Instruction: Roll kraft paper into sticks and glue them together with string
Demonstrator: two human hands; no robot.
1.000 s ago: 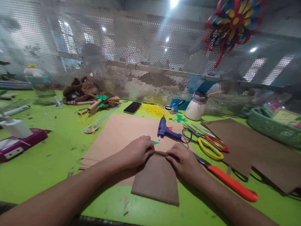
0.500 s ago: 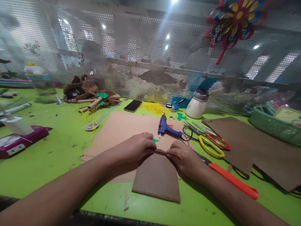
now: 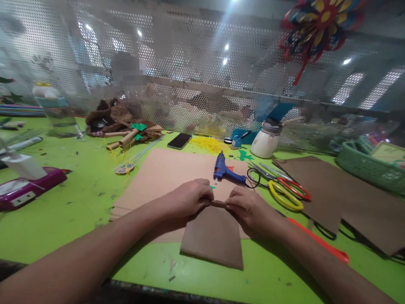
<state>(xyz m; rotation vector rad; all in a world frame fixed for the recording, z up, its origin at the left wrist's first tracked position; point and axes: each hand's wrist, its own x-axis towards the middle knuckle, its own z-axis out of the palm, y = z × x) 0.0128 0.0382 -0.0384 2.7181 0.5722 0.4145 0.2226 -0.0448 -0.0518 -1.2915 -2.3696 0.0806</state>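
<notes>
— Since one second ago, what moved?
— Both hands came a little closer together along the far edge of the brown paper piece [image 3: 212, 236].
— And now?
— Left hand [image 3: 189, 199] and right hand [image 3: 247, 208] pinch that rolled edge; the paper lies on the green table [image 3: 68, 205], near the blue glue gun [image 3: 225, 171].

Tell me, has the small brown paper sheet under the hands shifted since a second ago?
Cannot tell. The brown paper sheet lies the same way against the blue glue gun; only the camera seems to shift.
</notes>
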